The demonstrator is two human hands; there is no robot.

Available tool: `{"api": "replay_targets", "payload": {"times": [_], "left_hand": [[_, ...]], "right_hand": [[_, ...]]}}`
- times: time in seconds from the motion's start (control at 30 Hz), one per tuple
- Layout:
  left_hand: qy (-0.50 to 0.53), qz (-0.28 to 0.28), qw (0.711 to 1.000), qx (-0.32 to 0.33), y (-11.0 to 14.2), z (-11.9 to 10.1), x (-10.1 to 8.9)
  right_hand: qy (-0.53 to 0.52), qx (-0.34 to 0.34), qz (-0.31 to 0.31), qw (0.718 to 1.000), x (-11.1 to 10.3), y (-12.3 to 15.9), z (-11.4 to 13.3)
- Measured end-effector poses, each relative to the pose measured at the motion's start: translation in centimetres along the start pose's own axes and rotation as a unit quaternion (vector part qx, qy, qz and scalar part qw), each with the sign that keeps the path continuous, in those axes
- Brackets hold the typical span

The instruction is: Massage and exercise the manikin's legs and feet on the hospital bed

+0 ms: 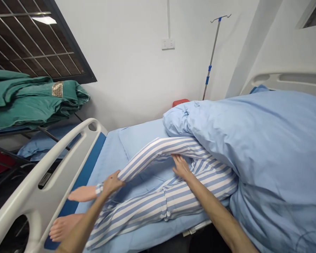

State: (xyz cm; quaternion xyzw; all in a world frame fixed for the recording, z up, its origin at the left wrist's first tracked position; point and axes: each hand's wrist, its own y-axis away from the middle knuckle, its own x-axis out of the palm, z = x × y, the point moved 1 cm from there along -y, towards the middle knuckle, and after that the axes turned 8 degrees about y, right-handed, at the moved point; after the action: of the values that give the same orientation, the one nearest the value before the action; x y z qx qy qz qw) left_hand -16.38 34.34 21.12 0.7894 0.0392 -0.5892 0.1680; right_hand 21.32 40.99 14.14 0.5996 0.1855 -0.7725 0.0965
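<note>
A figure that looks like a manikin lies on the bed in blue-and-white striped trousers. Its far leg point(160, 147) is bent with the knee raised; the near leg point(144, 205) lies nearly straight. My left hand point(113, 182) is wrapped round the far lower leg just above the ankle, where the cuff meets a pale band point(99, 189). Under the raised thigh, close behind the knee, is my right hand point(182, 167), its fingers stretched out and touching the cloth; their tips are partly hidden. Both feet are bare, the near foot point(64, 227) partly covered by my left forearm.
A light blue quilt point(265, 140) covers the figure's upper body. The white footboard point(60, 151) stands at the left, just past the feet. Behind the bed are an IV pole point(213, 52) and a wall socket point(168, 44). Green folded cloth point(34, 100) lies on a rack.
</note>
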Motion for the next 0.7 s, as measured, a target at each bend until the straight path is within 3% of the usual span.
{"api": "replay_targets", "payload": {"times": [0.1, 0.17, 0.27, 0.4, 0.5, 0.6, 0.7], "left_hand": [[0.123, -0.035, 0.991, 0.025, 1.2, -6.0, 3.3], [0.158, -0.062, 0.985, 0.008, 1.6, -9.2, 4.7], [0.162, -0.068, 0.984, 0.000, 1.8, -11.0, 4.7], [0.130, -0.062, 0.989, 0.022, 1.8, -9.3, 2.7], [0.068, -0.057, 0.996, 0.028, 1.7, -7.0, 0.2], [-0.023, -0.039, 0.998, 0.036, 1.6, -4.3, -3.9], [-0.150, -0.034, 0.987, 0.053, 1.6, -2.0, -9.1]], "right_hand": [[-0.019, 0.057, -0.093, 0.994, 0.2, -0.4, -0.9], [-0.034, 0.092, -0.124, 0.987, 0.4, -0.4, -1.6], [-0.054, 0.118, -0.135, 0.982, 0.7, -0.5, -2.6], [-0.069, 0.140, -0.132, 0.979, 1.0, -0.5, -3.1], [-0.067, 0.144, -0.130, 0.979, 0.9, -0.4, -3.1], [-0.053, 0.150, -0.101, 0.982, 0.6, -0.3, -3.0], [-0.037, 0.158, -0.009, 0.987, 0.4, -0.3, -2.6]]}}
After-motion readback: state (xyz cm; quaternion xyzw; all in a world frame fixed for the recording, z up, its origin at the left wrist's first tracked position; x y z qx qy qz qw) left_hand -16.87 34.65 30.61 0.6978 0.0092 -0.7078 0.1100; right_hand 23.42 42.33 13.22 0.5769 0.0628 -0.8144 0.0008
